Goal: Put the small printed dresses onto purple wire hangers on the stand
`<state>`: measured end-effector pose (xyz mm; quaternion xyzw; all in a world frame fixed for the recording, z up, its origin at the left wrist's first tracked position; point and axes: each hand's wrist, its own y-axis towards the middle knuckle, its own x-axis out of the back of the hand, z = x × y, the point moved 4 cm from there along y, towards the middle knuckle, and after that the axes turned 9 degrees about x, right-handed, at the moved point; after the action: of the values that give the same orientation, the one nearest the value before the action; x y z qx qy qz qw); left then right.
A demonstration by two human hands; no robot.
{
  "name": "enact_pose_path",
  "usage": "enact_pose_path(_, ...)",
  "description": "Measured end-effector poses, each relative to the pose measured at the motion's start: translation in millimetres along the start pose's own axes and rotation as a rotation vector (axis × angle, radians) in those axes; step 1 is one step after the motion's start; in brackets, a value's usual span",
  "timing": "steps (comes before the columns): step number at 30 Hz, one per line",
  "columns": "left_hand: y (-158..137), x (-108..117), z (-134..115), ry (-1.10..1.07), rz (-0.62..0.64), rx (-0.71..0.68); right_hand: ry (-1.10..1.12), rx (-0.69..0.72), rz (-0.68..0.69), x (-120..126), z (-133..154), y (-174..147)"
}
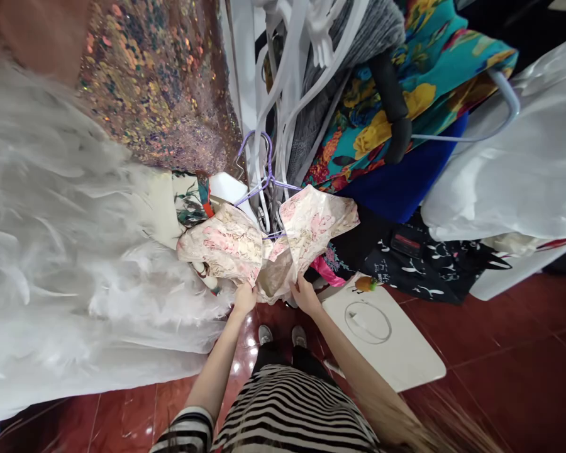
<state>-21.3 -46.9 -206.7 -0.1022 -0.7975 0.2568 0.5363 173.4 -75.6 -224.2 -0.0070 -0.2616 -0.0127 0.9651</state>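
A pale pink floral blouse hangs by its shoulders from a purple hanger, its front spread apart at the middle. My left hand pinches the front edge on the left side, low down. On the opposite edge, my right hand is closed on the fabric at about the same height. Between the two front panels the inside of the blouse shows, with the hanger's lower bar crossing above it. The hanger's hook reaches up beside white curved rack bars; what it hangs on is hard to make out.
White feathery fabric fills the left, below a sequinned garment. White curved bars rise in the centre. To the right are a turquoise floral garment, a white bag and a white table over red floor tiles.
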Motion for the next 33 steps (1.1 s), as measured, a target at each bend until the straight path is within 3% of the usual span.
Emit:
enact_pose_path(5,-14,-3,-10,-0.034,0.037,-0.161,-0.004,-0.053,-0.003,-5,12,-3)
enact_pose_path(9,-25,-5,-16,-0.095,0.036,-0.277,0.026,0.002,0.029,-5,28,-1)
enact_pose_path(20,-59,-15,-28,-0.029,0.062,-0.295,0.108,0.084,0.212,2,42,-13)
enact_pose_path(26,-62,-15,-35,-0.048,0.013,-0.267,0.232,0.182,0.288,12,44,-22)
enact_pose_path(33,-74,-17,-42,-0.261,-0.015,-0.256,0.282,0.161,0.362,18,5,-46)
